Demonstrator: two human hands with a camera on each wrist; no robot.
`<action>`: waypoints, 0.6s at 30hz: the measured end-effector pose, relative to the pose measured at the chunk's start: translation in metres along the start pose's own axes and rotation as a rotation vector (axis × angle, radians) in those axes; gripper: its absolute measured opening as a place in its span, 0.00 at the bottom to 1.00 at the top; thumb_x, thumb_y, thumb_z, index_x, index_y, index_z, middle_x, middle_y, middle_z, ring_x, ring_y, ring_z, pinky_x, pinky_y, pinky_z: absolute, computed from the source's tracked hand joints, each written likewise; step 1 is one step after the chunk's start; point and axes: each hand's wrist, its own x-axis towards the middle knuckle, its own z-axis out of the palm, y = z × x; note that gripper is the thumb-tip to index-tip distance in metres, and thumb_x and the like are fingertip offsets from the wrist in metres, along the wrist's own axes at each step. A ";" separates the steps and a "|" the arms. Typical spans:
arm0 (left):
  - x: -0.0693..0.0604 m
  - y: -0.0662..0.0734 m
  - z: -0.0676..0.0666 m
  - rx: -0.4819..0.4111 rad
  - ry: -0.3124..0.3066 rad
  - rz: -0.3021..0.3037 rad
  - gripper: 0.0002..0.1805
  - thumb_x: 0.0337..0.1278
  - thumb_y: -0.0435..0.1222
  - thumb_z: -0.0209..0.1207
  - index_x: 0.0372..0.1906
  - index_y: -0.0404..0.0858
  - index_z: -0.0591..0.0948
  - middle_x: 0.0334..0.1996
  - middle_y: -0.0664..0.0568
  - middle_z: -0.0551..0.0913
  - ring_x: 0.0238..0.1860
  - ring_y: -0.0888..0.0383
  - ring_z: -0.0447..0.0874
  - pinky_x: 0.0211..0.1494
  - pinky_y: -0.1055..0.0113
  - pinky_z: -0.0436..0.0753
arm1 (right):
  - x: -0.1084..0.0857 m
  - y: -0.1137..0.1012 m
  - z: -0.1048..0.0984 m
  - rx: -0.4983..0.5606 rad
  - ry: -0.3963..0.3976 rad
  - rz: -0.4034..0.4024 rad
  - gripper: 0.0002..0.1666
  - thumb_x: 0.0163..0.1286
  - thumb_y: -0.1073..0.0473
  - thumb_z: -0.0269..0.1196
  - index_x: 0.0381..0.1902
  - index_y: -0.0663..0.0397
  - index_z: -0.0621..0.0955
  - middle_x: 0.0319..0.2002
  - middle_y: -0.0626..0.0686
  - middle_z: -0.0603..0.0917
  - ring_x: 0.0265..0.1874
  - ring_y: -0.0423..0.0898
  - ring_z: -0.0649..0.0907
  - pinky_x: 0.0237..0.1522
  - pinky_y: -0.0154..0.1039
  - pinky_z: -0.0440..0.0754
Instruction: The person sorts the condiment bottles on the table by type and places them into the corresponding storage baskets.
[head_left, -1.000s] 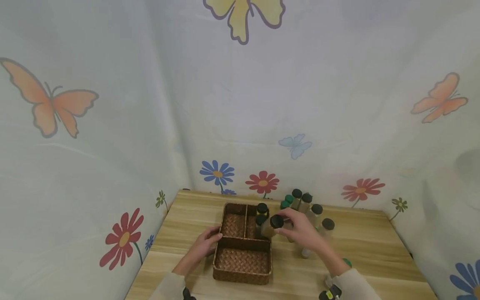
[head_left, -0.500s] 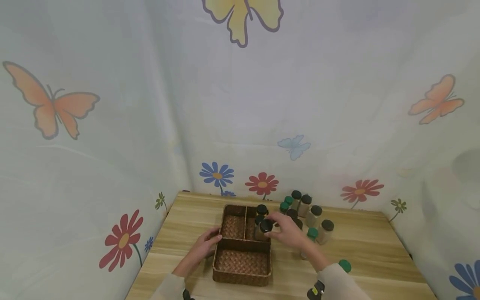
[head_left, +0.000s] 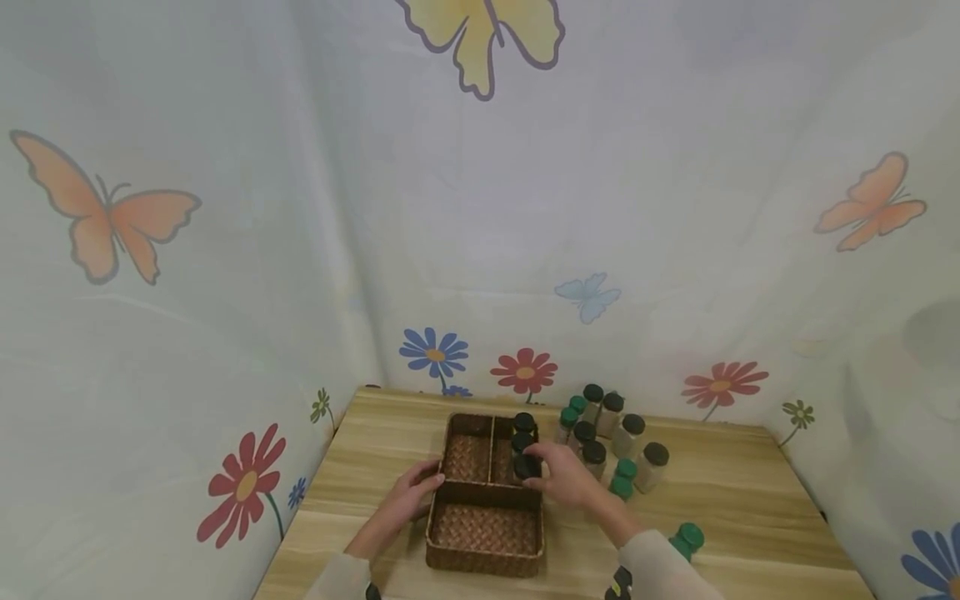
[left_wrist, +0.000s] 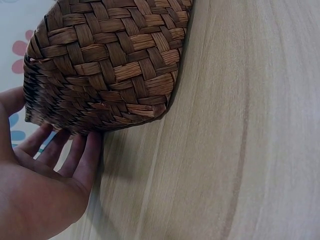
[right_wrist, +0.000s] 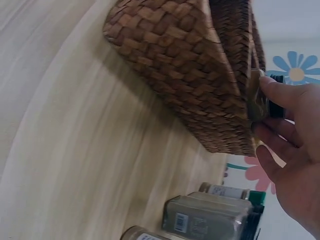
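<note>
A brown woven basket [head_left: 486, 560] with three compartments stands on the table. My left hand [head_left: 405, 500] holds it at its left side; in the left wrist view the fingers [left_wrist: 86, 160] touch the woven wall. My right hand [head_left: 572, 479] grips a black-lidded spice jar [right_wrist: 258, 97] by its top, at the right edge of the back right compartment. The jar's body is partly below the rim. Two other black-lidded jars [head_left: 523, 423] stand in a row behind it in that compartment. The back left and front compartments hold nothing.
Several spice jars with black lids [head_left: 633, 425] and green lids [head_left: 626, 469] stand right of the basket. More green lids [head_left: 688, 537] show near the right forearm. A flowered curtain [head_left: 637, 333] closes off the table's back and sides.
My right hand has moved left with the jar and lowered it into the back right compartment, in front of the other two. My left hand has stayed at the basket.
</note>
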 end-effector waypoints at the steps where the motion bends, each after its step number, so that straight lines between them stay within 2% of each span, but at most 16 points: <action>1: 0.000 -0.001 0.000 0.004 -0.002 0.001 0.32 0.82 0.43 0.57 0.79 0.30 0.66 0.77 0.30 0.65 0.71 0.37 0.73 0.64 0.43 0.84 | 0.000 0.000 0.001 -0.005 -0.006 0.002 0.26 0.66 0.59 0.77 0.59 0.63 0.83 0.53 0.59 0.87 0.51 0.57 0.86 0.52 0.55 0.86; 6: 0.000 -0.001 0.000 0.000 0.001 -0.005 0.33 0.81 0.43 0.57 0.79 0.30 0.66 0.77 0.29 0.65 0.72 0.35 0.71 0.63 0.43 0.84 | -0.002 0.001 0.005 -0.009 -0.020 -0.013 0.26 0.68 0.60 0.76 0.60 0.63 0.83 0.55 0.60 0.86 0.53 0.59 0.86 0.53 0.57 0.86; 11: 0.001 -0.001 -0.001 -0.005 0.000 -0.006 0.33 0.81 0.43 0.58 0.79 0.31 0.67 0.77 0.30 0.64 0.72 0.35 0.71 0.63 0.44 0.84 | -0.001 0.002 0.006 0.003 -0.027 0.020 0.27 0.70 0.59 0.75 0.63 0.61 0.82 0.57 0.59 0.86 0.55 0.57 0.85 0.55 0.56 0.86; 18: 0.002 -0.001 0.001 -0.011 0.002 -0.005 0.32 0.81 0.43 0.58 0.79 0.31 0.67 0.76 0.29 0.66 0.72 0.36 0.72 0.63 0.44 0.84 | -0.008 0.000 0.001 0.035 0.002 0.032 0.28 0.70 0.59 0.75 0.64 0.61 0.81 0.58 0.59 0.85 0.55 0.57 0.86 0.55 0.56 0.86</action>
